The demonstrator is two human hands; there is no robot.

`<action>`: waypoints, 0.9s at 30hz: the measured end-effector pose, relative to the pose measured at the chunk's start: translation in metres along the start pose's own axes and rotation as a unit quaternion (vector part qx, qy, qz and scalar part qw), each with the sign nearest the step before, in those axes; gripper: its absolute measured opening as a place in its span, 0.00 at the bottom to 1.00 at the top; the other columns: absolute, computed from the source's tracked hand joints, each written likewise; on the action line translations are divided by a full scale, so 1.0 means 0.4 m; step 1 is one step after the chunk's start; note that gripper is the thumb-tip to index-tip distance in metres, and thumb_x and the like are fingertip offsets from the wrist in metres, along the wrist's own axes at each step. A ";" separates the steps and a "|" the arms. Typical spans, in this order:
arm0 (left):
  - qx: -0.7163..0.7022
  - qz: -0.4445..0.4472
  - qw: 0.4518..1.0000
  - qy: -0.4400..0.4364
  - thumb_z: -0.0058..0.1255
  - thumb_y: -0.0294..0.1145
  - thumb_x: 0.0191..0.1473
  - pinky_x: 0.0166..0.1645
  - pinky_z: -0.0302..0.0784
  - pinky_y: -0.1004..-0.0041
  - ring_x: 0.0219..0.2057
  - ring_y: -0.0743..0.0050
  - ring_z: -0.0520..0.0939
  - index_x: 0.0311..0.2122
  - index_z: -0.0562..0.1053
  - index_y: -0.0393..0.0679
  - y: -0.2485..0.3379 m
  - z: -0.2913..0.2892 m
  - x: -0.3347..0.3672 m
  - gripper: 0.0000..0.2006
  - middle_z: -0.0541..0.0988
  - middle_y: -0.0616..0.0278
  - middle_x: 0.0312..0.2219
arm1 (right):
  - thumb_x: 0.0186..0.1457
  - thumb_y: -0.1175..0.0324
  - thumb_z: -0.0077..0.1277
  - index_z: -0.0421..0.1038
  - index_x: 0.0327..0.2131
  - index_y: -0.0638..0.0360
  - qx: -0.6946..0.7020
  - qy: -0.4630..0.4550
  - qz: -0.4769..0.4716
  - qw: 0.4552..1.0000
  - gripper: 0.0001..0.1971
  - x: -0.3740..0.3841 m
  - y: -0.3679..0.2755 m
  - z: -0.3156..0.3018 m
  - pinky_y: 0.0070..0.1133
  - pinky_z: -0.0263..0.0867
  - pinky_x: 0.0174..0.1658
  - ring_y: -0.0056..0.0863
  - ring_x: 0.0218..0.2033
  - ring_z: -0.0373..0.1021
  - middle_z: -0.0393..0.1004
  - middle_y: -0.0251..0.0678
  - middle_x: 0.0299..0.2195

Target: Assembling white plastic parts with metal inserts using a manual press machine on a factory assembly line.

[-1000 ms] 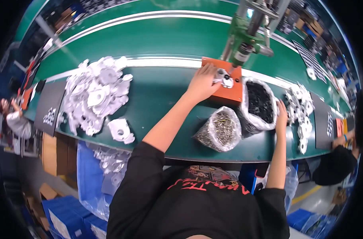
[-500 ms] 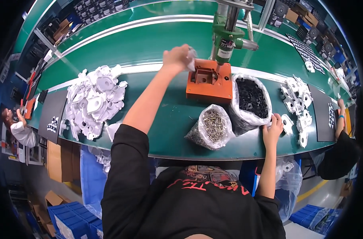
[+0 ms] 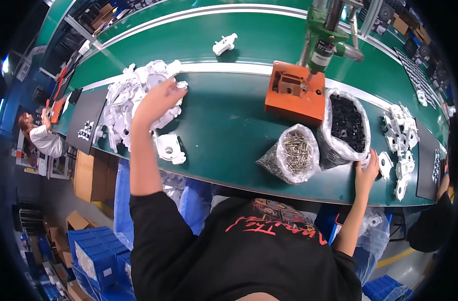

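My left hand point(image 3: 161, 100) reaches over a heap of white moulded plastic parts point(image 3: 128, 108) on the left, fingers stretched out at its right edge with nothing plainly gripped. One separate white part point(image 3: 169, 149) lies just in front of the heap. My right hand point(image 3: 367, 173) rests on the bench by the near right side of a clear bag of small black parts point(image 3: 347, 123). Its fingers are curled, with something whitish at the fingertips that I cannot make out. Beside that bag stands a bag of metal screws point(image 3: 297, 150). Another white part point(image 3: 225, 44) lies on the green belt point(image 3: 189, 42).
An orange fixture block point(image 3: 295, 95) sits under a green press point(image 3: 322, 42). More white parts point(image 3: 402, 140) are piled at the right, beside a dark mat point(image 3: 430, 160). A person point(image 3: 40, 133) is at the far left; another person's dark sleeve shows at the right edge.
My left hand has gone from beside the orange fixture to the heap on the left. The white part it held now lies on the belt. My right hand stays by the black-parts bag; the view has shifted.
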State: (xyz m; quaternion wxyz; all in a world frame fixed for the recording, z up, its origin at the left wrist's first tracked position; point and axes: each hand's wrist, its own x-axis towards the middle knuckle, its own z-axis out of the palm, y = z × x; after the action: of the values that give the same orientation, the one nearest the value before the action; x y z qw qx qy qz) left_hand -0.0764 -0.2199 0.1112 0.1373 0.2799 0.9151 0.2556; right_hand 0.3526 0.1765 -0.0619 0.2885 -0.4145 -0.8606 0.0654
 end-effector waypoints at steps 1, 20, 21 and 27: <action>0.027 -0.047 0.998 0.021 0.53 0.48 0.49 0.37 0.72 0.69 0.32 0.65 0.80 0.40 0.71 0.35 -0.039 -0.015 -0.047 0.23 0.79 0.51 0.30 | 0.46 0.74 0.54 0.60 0.54 0.59 0.021 -0.011 -0.002 1.000 0.29 0.002 -0.001 -0.004 0.32 0.50 0.59 0.44 0.56 0.57 0.62 0.46 0.54; -0.416 -0.044 0.908 0.027 0.42 0.25 0.53 0.23 0.70 0.79 0.20 0.68 0.80 0.51 0.58 0.33 -0.090 0.173 -0.130 0.20 0.77 0.54 0.30 | 0.48 0.72 0.54 0.64 0.48 0.61 0.209 0.026 0.168 0.963 0.21 -0.003 0.010 -0.146 0.22 0.62 0.44 0.27 0.38 0.67 0.71 0.38 0.37; -0.484 0.010 0.875 0.035 0.42 0.23 0.52 0.28 0.74 0.77 0.27 0.62 0.83 0.54 0.55 0.34 -0.051 0.191 -0.129 0.23 0.77 0.50 0.37 | 0.51 0.70 0.51 0.64 0.49 0.62 0.353 0.060 0.212 0.909 0.21 -0.006 0.013 -0.141 0.20 0.61 0.44 0.25 0.40 0.66 0.70 0.36 0.40; -0.634 0.143 0.757 -0.070 0.43 0.16 0.51 0.45 0.76 0.68 0.45 0.52 0.77 0.59 0.50 0.37 0.172 0.365 -0.131 0.30 0.68 0.49 0.51 | 0.53 0.64 0.47 0.57 0.54 0.64 0.709 0.017 0.227 0.667 0.26 -0.027 -0.237 -0.150 0.23 0.65 0.47 0.27 0.46 0.67 0.68 0.40 0.45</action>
State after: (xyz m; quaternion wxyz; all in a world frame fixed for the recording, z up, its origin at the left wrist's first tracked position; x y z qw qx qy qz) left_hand 0.0536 -0.1444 0.0330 0.3087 0.2736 0.4808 0.7738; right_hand 0.3267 0.0992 0.0162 0.4866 -0.2682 -0.4288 0.7124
